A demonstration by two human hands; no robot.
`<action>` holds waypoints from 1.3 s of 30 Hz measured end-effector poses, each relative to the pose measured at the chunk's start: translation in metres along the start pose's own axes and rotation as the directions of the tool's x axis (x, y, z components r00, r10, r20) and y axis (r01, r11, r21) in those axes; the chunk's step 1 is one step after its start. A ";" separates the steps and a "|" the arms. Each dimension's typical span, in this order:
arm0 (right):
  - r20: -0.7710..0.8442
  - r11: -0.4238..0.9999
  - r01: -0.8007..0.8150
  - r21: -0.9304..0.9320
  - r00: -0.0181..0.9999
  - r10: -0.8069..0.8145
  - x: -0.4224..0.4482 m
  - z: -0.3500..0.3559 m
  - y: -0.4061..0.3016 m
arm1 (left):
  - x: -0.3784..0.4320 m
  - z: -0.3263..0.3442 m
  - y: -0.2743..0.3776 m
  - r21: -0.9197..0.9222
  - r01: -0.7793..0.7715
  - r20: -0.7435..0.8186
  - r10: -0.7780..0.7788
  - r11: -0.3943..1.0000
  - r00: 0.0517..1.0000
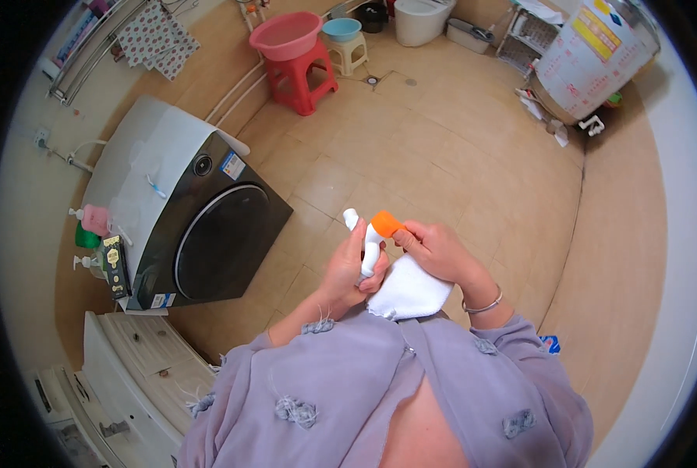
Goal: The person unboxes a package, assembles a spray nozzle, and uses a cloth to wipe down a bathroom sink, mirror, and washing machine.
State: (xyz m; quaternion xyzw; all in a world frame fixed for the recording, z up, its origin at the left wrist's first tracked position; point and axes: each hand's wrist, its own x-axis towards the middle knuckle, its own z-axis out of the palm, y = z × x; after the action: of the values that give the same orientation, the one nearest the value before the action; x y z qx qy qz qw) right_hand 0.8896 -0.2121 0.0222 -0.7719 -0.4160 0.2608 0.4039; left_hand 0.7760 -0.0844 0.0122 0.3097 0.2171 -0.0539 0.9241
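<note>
In front of my body, my left hand (347, 266) is closed around a white curved plastic fitting (372, 257) with an orange end piece (387, 224). Another white plastic tip (351, 218) sticks up past the left thumb; whether it joins the fitting is hidden by my hand. The thumb and fingers of my right hand (439, 251) grip the orange end. A white cloth (413, 289) hangs beneath the right hand, apparently held under its fingers, and its lower edge rests near my lilac top.
A dark front-loading washing machine (223, 234) stands left, with a toothbrush (156, 186), a pink pump bottle (96, 220) and a black box (115, 266) on top. Ahead are a red stool (303, 79) bearing a pink basin (286, 35), and a toilet (421, 23). A wrapped cylindrical tank (594, 61) stands right.
</note>
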 end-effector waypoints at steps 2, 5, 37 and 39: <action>-0.015 1.000 0.018 -0.012 1.000 -0.018 0.027 -0.007 0.006 | 0.019 0.005 0.015 0.080 -0.128 -0.070 0.133 0.989 0.989; -0.008 0.994 -0.092 0.057 0.996 0.093 0.071 -0.011 -0.001 | 0.066 -0.023 0.024 0.344 -0.393 -0.108 0.452 0.853 0.886; 0.280 0.867 -0.079 0.492 0.957 -0.071 0.676 -0.166 0.098 | 0.508 -0.095 0.455 -0.025 -0.388 -0.244 0.370 0.921 0.896; 0.256 0.903 -0.019 0.429 0.961 -0.101 0.721 -0.177 0.103 | 0.530 -0.103 0.483 -0.030 -0.413 -0.252 0.393 0.910 0.885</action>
State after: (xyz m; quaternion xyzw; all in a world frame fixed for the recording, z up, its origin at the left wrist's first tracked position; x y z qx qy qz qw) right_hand 1.4385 0.2967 -0.0173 -0.6122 -0.4165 0.4404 0.5077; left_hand 1.3284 0.3827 -0.0263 0.3139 0.2601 0.1859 0.8940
